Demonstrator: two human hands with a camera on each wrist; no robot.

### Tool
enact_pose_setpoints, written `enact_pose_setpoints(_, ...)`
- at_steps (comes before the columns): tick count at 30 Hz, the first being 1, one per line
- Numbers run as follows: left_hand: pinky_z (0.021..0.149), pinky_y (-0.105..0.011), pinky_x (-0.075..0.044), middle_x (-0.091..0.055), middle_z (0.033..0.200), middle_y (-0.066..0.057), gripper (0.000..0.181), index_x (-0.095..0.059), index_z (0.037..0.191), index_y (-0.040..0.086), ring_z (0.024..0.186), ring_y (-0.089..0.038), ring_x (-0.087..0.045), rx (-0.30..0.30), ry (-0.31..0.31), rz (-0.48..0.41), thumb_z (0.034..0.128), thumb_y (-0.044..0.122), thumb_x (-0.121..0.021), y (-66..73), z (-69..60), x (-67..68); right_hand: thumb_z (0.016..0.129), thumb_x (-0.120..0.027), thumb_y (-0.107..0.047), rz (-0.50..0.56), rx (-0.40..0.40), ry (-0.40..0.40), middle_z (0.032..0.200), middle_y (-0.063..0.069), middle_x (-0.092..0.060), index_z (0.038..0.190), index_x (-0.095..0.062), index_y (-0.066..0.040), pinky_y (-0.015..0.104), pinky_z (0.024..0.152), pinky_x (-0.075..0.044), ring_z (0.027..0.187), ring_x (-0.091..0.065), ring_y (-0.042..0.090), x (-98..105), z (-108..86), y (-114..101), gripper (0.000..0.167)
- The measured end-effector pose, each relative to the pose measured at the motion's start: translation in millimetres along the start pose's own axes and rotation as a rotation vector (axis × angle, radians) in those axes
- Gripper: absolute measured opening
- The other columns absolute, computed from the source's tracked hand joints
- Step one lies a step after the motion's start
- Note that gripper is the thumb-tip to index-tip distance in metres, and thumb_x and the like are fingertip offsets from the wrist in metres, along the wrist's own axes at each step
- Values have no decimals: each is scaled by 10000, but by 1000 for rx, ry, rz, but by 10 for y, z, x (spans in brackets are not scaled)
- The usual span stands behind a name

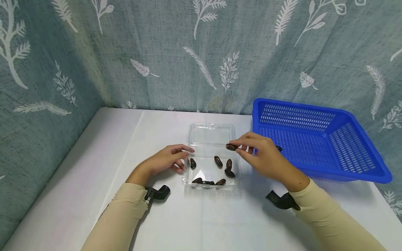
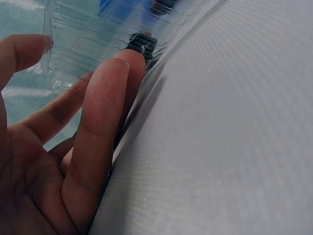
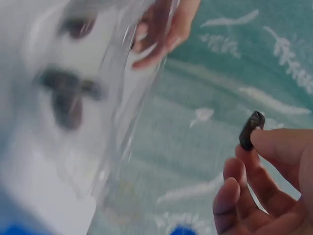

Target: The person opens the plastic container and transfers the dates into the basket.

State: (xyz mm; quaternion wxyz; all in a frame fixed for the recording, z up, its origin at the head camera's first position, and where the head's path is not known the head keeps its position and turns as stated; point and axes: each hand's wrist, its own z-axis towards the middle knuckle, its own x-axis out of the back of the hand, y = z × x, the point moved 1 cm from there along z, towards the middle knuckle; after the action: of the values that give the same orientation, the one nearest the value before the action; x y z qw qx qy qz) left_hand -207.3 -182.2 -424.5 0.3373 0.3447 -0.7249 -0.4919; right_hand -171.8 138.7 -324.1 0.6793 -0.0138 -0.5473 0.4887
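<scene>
My right hand (image 1: pixel 265 155) pinches a dark brown date (image 1: pixel 231 147) between thumb and forefinger, above the right side of a clear plastic clamshell box (image 1: pixel 204 170). In the right wrist view, the same date (image 3: pixel 252 130) shows at the fingertips. Several dates lie in the box: one date (image 1: pixel 218 161) near the middle, a pair on the right, one at the left wall and a row along the front. The box's lid (image 1: pixel 211 134) lies back, away from me. My left hand (image 1: pixel 164 160) rests at the box's left side with loosely bent fingers; its fingertips (image 2: pixel 105 83) touch the wall.
A blue perforated plastic basket (image 1: pixel 314 150) stands on the right, with a dark date (image 1: pixel 278 148) partly visible near its left wall behind my right hand. A white cloth (image 1: pixel 125 146) covers the table. Teal leaf-patterned curtain (image 1: pixel 169 52) hangs behind and at the left.
</scene>
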Motion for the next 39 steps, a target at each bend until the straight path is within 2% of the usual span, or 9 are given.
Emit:
enact_pose_setpoints(7,701,-329,-625,-562,1061,-79,404,-547,1398,94,755,-150,-667,0,3,8,1035,271,-546,13,-11,19,860,-715,70,-129,-53,54,920,24,-677,1113,-763,-72,195,607,-497,731,-557,76,299,-46,271,295)
enact_pose_setpoints(15,703,-321,-624,-564,1059,-72,398,-546,1399,102,758,-144,-667,11,-1,2,1033,259,-553,1,-30,20,884,-696,49,-240,-163,25,949,100,-701,1124,-752,-32,220,573,-481,753,-601,175,506,-163,688,259)
enact_pose_setpoints(21,704,-326,-625,-565,1066,-77,403,-540,1400,92,764,-150,-671,10,10,6,1035,264,-546,-8,-64,39,915,-663,15,-284,-231,-56,990,149,-713,1138,-742,-18,261,581,-458,812,-618,232,614,-168,890,239)
enact_pose_setpoints(27,698,-314,-622,-571,1071,-72,411,-534,1403,82,761,-144,-672,13,6,7,1035,266,-547,-17,-59,43,940,-637,-23,-302,-368,-164,1063,222,-718,1159,-722,27,316,633,-479,852,-629,278,672,-177,1054,240)
enact_pose_setpoints(32,698,-310,-621,-554,1078,-77,409,-539,1403,98,758,-139,-663,13,5,4,1033,272,-553,3,-31,34,946,-630,-51,-300,-452,-225,1092,249,-718,1145,-720,45,446,706,-539,902,-658,358,688,-179,1195,239)
enact_pose_setpoints(36,708,-313,-623,-549,1078,-77,418,-526,1416,87,764,-131,-658,13,-19,6,1038,262,-547,6,-10,16,932,-619,-27,-323,-482,-267,1061,267,-717,1123,-717,68,538,795,-552,994,-669,433,684,-220,1275,235)
enact_pose_setpoints(39,712,-322,-624,-558,1085,-84,409,-533,1408,93,773,-145,-665,8,-16,13,1038,266,-546,20,-9,12,920,-607,0,-334,-497,-281,1034,275,-714,1108,-717,80,545,784,-551,979,-666,438,689,-231,1284,232)
